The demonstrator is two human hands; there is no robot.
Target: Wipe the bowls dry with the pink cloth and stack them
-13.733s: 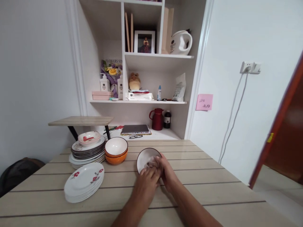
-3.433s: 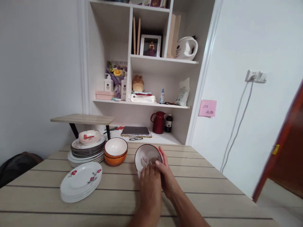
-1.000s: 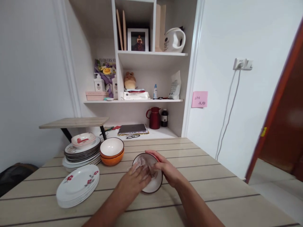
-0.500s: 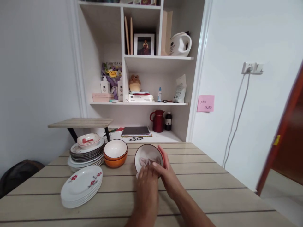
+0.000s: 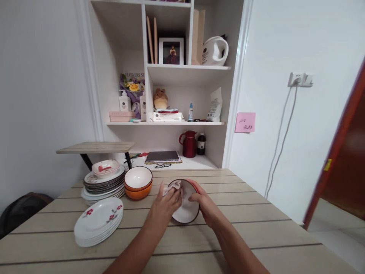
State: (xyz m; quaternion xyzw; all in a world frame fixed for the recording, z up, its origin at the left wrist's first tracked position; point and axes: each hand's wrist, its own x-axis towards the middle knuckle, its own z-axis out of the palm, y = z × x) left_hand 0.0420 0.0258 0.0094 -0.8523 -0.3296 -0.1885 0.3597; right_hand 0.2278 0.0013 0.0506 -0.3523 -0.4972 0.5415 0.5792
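A bowl (image 5: 186, 211) with a white inside, a dark rim and a red outside is tilted up above the table. My right hand (image 5: 203, 201) grips its right side, thumb inside the rim and fingers behind the wall. A pale pinkish cloth (image 5: 174, 185) lies under the fingers of my left hand (image 5: 167, 203), which presses it on the bowl's upper left rim and inner wall. Part of the cloth is hidden by those fingers. To the left stand stacked orange bowls (image 5: 138, 184) with white insides.
Flower-patterned white plates (image 5: 98, 220) are stacked at the table's left. Behind them rises a taller plate stack (image 5: 104, 182) topped by a small dish (image 5: 105, 168). A small raised stand (image 5: 95, 147) and a shelf unit with a red jug (image 5: 189, 144) are at the back.
My left hand has moved with the cloth from the bowl's lower inside to its upper left rim. The bowl has turned and shifted slightly right and down in view.
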